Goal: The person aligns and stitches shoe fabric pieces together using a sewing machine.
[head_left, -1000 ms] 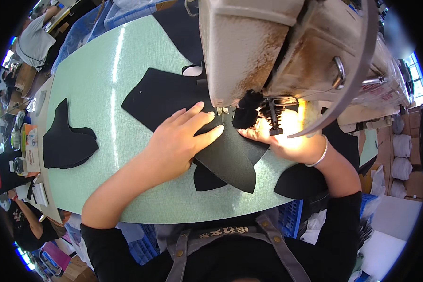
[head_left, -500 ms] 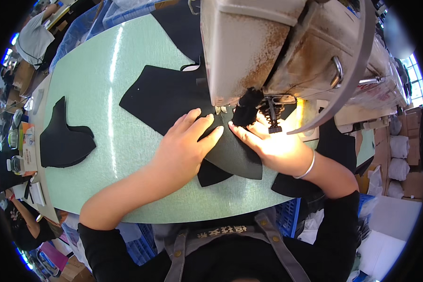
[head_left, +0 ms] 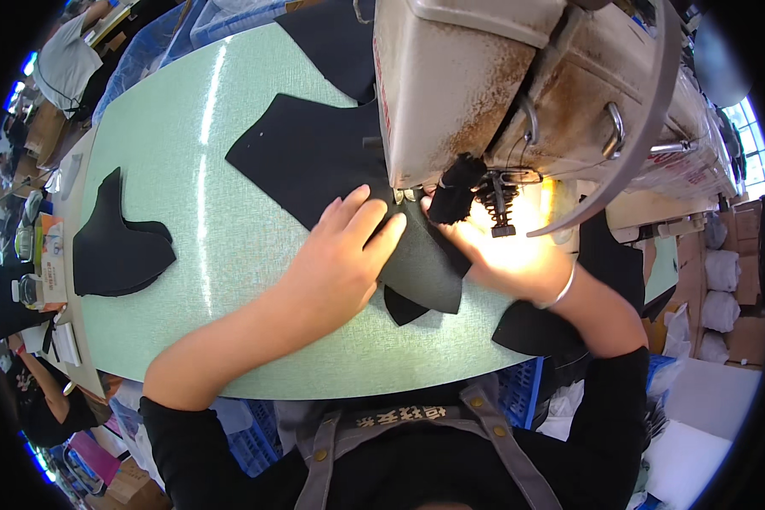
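Observation:
My left hand [head_left: 340, 242] lies with fingers extended on a black fabric piece [head_left: 306, 157], just left of the sewing machine's [head_left: 450, 85] needle area. A dark grey-green panel [head_left: 425, 272] runs toward me from under the presser foot [head_left: 405, 195], with a black pointed edge showing beneath it. My right hand [head_left: 510, 259], washed out by the machine lamp, reaches along that panel's right edge. Its fingers stretch toward the foot, partly behind a black fuzzy cover [head_left: 457, 191]. A metal bangle [head_left: 561, 287] circles the right wrist.
Stacked black cut pieces [head_left: 119, 242] lie on the green table [head_left: 170, 170] at left. More black fabric [head_left: 331, 47] is at the back and another piece [head_left: 535, 327] at right. Blue crates [head_left: 518, 391] stand below the near edge. Other people work at the far left.
The fabric has slid away from me under the foot, and its near tips sit farther back. My right fingers have shifted toward the foot; the left hand stays on the cloth.

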{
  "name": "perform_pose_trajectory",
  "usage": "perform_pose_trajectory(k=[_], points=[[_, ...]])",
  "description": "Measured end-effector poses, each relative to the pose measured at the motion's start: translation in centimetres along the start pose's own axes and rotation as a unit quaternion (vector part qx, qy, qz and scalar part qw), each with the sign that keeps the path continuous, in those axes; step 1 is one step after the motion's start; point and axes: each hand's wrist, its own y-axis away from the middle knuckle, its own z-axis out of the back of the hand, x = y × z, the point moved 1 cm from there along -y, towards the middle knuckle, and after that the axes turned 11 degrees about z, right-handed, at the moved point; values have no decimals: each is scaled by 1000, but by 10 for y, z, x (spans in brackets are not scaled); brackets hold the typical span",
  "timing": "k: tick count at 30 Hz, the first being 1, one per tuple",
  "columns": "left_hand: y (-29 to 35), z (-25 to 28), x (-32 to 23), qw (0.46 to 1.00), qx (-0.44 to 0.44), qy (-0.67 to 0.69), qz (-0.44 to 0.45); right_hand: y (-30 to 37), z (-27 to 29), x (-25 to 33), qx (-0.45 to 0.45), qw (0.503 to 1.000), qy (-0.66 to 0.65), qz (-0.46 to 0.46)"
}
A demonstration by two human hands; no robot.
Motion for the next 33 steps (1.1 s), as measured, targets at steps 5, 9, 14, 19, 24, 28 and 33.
perform_pose_trajectory(k=[5,9,14,19,24,28,33], points=[[-5,4,18,998,33,50,-3,3,3,17,40,995,-86,-26],[-9,11,26,995,71,59,-21,12,-2,-11,30,991,-131,26],[-16,15,29,995,71,51,-41,8,-11,-26,-77,989,-89,90],[-22,17,38,995,50,40,-75,6,-9,-27,-125,987,-50,86],[-7,-9,5,989,-81,-44,-113,-5,-2,11,-77,993,84,33],[-4,0,13,997,5,12,-77,15,-1,15,47,997,65,15],[-8,10,22,996,34,51,-59,4,6,-4,119,989,-83,28]])
